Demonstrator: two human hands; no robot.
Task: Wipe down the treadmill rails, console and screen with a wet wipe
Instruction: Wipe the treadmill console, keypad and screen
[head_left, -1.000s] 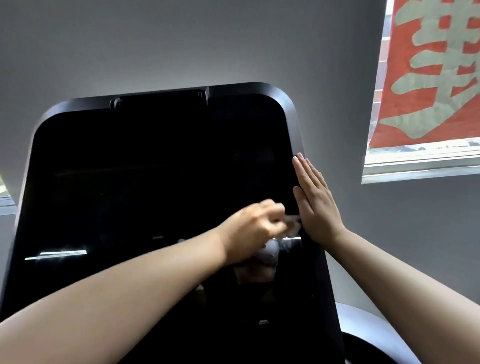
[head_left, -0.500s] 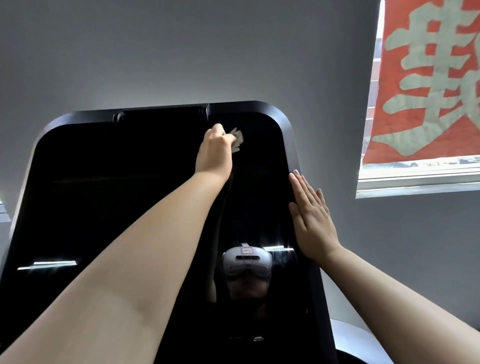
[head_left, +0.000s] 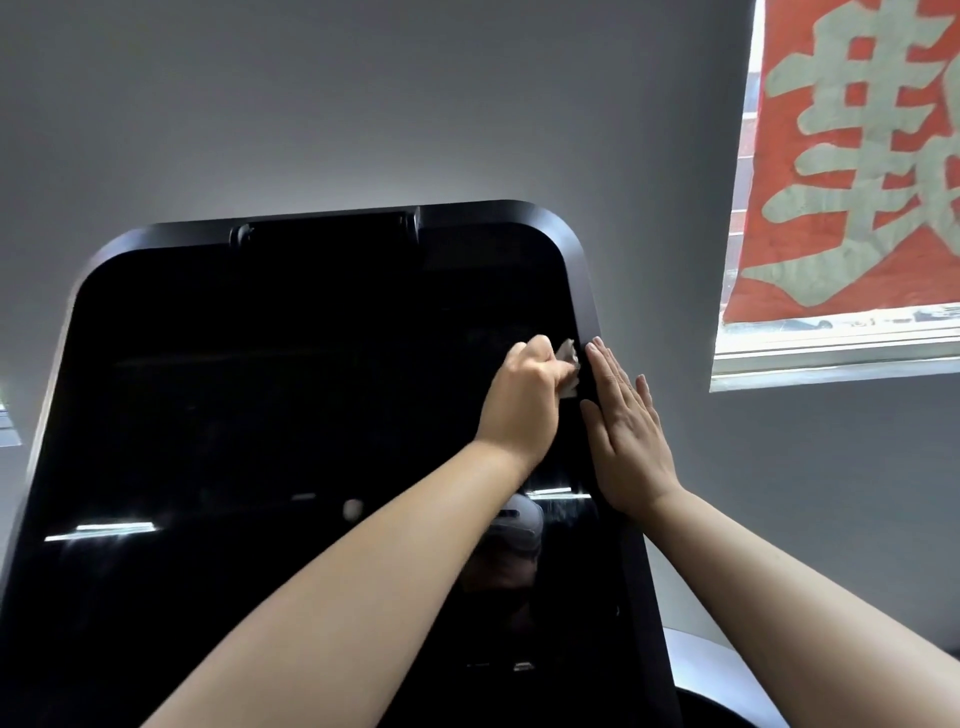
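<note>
Here your left hand (head_left: 522, 402) grips crumpled white wet wipe (head_left: 570, 370), fingers curled round it, pressing on large glossy black treadmill screen (head_left: 270, 415) near right edge. Your right hand (head_left: 626, 434) lies flat on black screen frame (head_left: 584, 291), fingers straight, together.

A large black treadmill screen (head_left: 291, 415) tilts up toward a grey wall. The left hand (head_left: 522, 402) presses a crumpled wet wipe (head_left: 569, 366) near the screen's right edge — the right hand (head_left: 626, 436) lies flat against that edge, fingers straight. A red banner (head_left: 852, 156) hangs upper right.
</note>
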